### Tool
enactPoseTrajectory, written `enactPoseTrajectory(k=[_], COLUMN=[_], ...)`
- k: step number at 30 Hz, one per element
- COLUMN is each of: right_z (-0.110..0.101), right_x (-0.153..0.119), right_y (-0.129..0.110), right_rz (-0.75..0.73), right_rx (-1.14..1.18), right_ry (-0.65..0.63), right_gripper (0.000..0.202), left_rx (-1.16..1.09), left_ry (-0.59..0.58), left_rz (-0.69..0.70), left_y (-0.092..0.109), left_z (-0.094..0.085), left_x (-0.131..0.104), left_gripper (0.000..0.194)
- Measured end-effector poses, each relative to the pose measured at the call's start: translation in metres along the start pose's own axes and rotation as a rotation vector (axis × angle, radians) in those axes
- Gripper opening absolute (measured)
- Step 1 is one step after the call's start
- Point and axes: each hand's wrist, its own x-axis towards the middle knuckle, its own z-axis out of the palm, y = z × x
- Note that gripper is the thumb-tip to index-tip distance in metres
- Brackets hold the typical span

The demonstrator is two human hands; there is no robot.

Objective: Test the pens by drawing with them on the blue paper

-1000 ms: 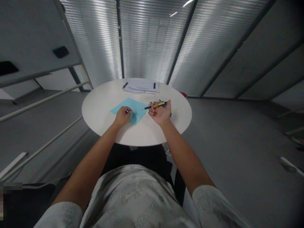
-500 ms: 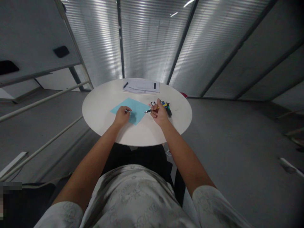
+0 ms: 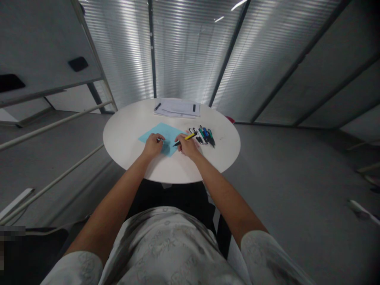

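A light blue sheet of paper (image 3: 166,132) lies turned at an angle on the round white table (image 3: 121,134). On its left part rests my left hand (image 3: 153,145), fingers curled round something small and dark that I cannot make out. My right hand (image 3: 188,145) is closed on a yellow and black pen (image 3: 190,136), whose dark tip points down and left over the sheet's right side. Just right of that hand, several pens and markers (image 3: 206,134) lie in a group, with black, blue, green and white parts.
A stack of white papers (image 3: 178,108) with a dark pen on it lies at the table's far side. Behind the table stand blinds (image 3: 181,51). A white metal frame (image 3: 59,123) is on the left, and something red (image 3: 230,119) shows past the right edge.
My right hand has moved left and slightly down with the pen, from beside the pen group to over the blue sheet. The pen group shows more fully. My left hand has stayed in place.
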Motion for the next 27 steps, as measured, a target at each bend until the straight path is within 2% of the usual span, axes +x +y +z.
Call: enactPoseTrajectory(k=[5,9,16,20,24,25,27], right_z=[0.010,0.010,0.004,-0.001,-0.008,-0.009,-0.010], right_x=[0.000,0.001,-0.002,-0.002,0.003,0.004,0.005], right_y=[0.004,0.002,-0.001,-0.001,0.000,0.001,0.001], right_rz=[-0.133,-0.161,-0.156,-0.230,-0.208,-0.175,-0.102], right_rx=[-0.176,-0.266,-0.411,-0.328,-0.063,0.020,0.148], right_ry=[-0.001,-0.005,0.100,0.077,0.142,0.170,0.214], right_gripper=[0.021,0.024,0.029,0.025,0.009,0.011,0.029], left_rx=[0.044,0.057,0.054,0.039,0.025,0.030,0.053], left_ry=[-0.015,-0.029,-0.032,-0.026,-0.017,-0.020,-0.036], left_rz=[0.014,0.005,0.008,0.005,0.000,0.002,0.001], left_y=[-0.001,0.001,0.001,0.002,0.003,0.003,0.003], left_z=[0.001,0.001,0.001,0.001,0.001,0.001,0.000], left_x=[0.001,0.001,0.002,0.001,0.000,0.000,0.001], left_gripper=[0.019,0.020,0.017,0.017,0.016,0.016,0.017])
